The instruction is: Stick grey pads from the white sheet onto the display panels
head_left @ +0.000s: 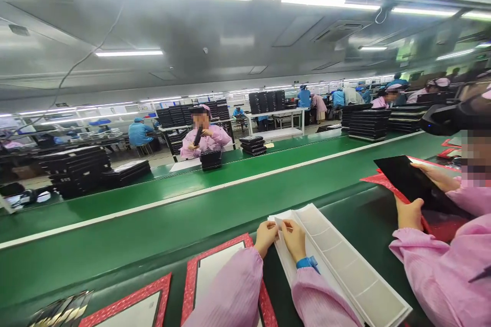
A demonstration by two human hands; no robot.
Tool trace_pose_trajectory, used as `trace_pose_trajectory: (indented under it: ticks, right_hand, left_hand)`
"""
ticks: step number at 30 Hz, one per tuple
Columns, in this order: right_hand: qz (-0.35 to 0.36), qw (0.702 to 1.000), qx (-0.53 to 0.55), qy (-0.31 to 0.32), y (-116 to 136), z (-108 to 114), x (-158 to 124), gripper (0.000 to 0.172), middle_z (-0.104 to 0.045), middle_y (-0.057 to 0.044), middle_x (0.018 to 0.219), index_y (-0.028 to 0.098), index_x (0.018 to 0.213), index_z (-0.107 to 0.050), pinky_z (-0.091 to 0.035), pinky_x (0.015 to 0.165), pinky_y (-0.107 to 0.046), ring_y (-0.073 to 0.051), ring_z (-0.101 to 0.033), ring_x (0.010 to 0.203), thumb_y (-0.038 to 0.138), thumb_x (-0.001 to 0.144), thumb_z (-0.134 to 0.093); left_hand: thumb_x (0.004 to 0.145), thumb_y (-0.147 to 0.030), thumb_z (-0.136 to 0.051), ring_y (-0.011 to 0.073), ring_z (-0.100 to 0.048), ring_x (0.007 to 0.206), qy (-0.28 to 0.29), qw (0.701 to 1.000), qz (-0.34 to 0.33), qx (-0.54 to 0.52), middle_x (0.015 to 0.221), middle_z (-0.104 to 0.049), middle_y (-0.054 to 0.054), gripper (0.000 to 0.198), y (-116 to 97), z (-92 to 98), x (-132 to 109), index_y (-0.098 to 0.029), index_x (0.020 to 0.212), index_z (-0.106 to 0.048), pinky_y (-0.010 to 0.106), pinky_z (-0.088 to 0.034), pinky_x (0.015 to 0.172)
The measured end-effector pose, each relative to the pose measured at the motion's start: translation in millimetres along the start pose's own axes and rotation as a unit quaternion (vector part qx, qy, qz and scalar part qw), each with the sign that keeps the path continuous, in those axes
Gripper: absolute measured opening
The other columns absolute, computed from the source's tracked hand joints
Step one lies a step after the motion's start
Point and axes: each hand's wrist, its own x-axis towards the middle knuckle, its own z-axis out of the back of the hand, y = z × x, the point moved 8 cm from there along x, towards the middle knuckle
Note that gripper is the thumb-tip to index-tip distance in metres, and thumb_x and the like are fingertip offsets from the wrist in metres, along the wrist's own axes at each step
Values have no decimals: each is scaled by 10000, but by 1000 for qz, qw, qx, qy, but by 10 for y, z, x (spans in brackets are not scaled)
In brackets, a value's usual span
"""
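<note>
My left hand (266, 237) and my right hand (293, 240) meet at the far end of a stack of white sheets, fingertips pinched together. Between them is a small pale label (278, 222), partly hidden by the fingers. A blue band (307, 262) circles my right wrist. Beside my right hand lies a long sheet of blank rectangular labels (345, 255), on the same stack. To the left of my hands, a flat panel with a red patterned border (191, 276) sits partly under my left sleeve.
Another red-bordered panel (163, 296) and thin dark strips (61, 309) lie at lower left. At right, a co-worker's hands hold a black panel (410, 184). A green conveyor belt (153, 214) runs across in front; beyond it, a person in pink sits near stacked black units (210, 159).
</note>
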Motion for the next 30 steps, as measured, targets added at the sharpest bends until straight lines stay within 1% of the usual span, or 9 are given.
trace_pose_trajectory:
  ticks: [3,6,8,10,14,17,20,24,30]
  right_hand:
    - [-11,999,42,-10,52,16,7,455,-698,-97,794,127,821,-669,-525,672,-320,-200,-655,736,542,765,-492]
    - [-25,997,79,-8,76,28,10,476,-705,-108,773,127,802,-675,-532,658,-326,-214,-660,710,572,718,-529]
    - [-36,995,96,1,65,32,17,461,-705,-109,759,120,785,-675,-534,652,-325,-206,-661,692,560,702,-565]
    - [-47,993,108,14,39,32,29,418,-704,-88,748,117,777,-670,-535,660,-323,-182,-662,685,524,719,-587]
    - [-54,990,121,44,-7,26,51,323,-704,-32,765,131,804,-659,-528,721,-328,-141,-662,723,445,776,-591]
    - [-55,990,117,48,-20,35,51,312,-706,-34,771,131,817,-667,-521,733,-333,-136,-660,723,433,774,-599]
    - [-57,991,110,40,-24,45,45,349,-709,-61,769,121,817,-681,-523,715,-334,-156,-664,711,454,752,-600]
    - [-63,992,103,29,-52,46,47,401,-712,-94,807,114,896,-672,-529,714,-348,-194,-670,734,472,733,-593]
    - [-67,993,95,38,-128,9,57,300,-708,-51,834,140,895,-656,-523,741,-346,-158,-664,751,403,759,-615]
  left_hand:
    - [848,-324,-522,171,-582,899,4,1000,-18,-23,1062,-579,53,278,30,-52,54,-149,1063,-541,368,-500,769]
    - [843,-311,-534,148,-594,839,30,997,-37,-55,989,-601,41,241,40,-89,71,-135,1005,-561,339,-509,730]
    - [840,-303,-541,134,-597,796,49,995,-45,-74,934,-611,30,215,44,-116,70,-127,960,-573,318,-512,702]
    - [840,-298,-542,127,-596,772,65,993,-48,-91,911,-613,25,207,52,-143,68,-124,945,-577,307,-512,686]
    - [840,-291,-542,131,-596,788,86,988,-43,-123,944,-607,36,218,72,-173,76,-124,978,-567,309,-513,691]
    - [840,-285,-543,135,-595,806,96,984,-38,-144,960,-605,39,217,85,-171,84,-126,985,-565,315,-513,702]
    - [838,-284,-546,137,-595,813,101,981,-31,-160,963,-605,40,215,108,-170,91,-124,981,-567,319,-512,709]
    - [838,-289,-545,143,-595,831,100,979,-22,-176,981,-602,46,226,160,-178,113,-124,992,-565,328,-511,722]
    - [839,-296,-544,152,-591,854,94,978,-8,-188,1012,-594,57,251,231,-175,165,-124,1021,-556,338,-509,737]
